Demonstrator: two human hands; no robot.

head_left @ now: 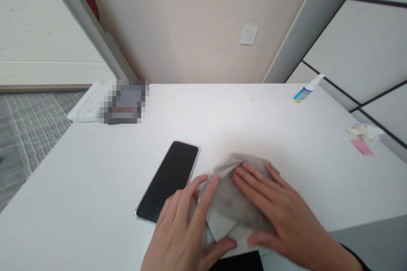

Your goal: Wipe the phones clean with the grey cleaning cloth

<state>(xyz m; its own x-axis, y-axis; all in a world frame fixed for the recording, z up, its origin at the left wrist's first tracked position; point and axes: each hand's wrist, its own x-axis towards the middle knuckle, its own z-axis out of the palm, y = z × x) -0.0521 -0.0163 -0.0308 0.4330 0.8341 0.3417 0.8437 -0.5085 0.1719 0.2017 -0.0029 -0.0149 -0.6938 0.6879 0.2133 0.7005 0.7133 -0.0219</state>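
Observation:
A grey cloth (pixel 233 203) lies bunched on the white table (pixel 254 127) near its front edge. My right hand (pixel 280 214) rests flat on top of the cloth, fingers stretched toward the left. My left hand (pixel 187 228) touches the cloth's left edge, fingers laid on it and thumb tucked under the lower fold. A black-screened smartphone (pixel 170 180) lies face up just left of the cloth, partly under my left fingertips.
A small spray bottle (pixel 305 89) lies at the table's back right. A crumpled tissue (pixel 365 131) and a pink slip (pixel 361 146) sit at the right edge. A white tray (pixel 84 108) stands at the back left. A wall socket (pixel 248 34) is behind.

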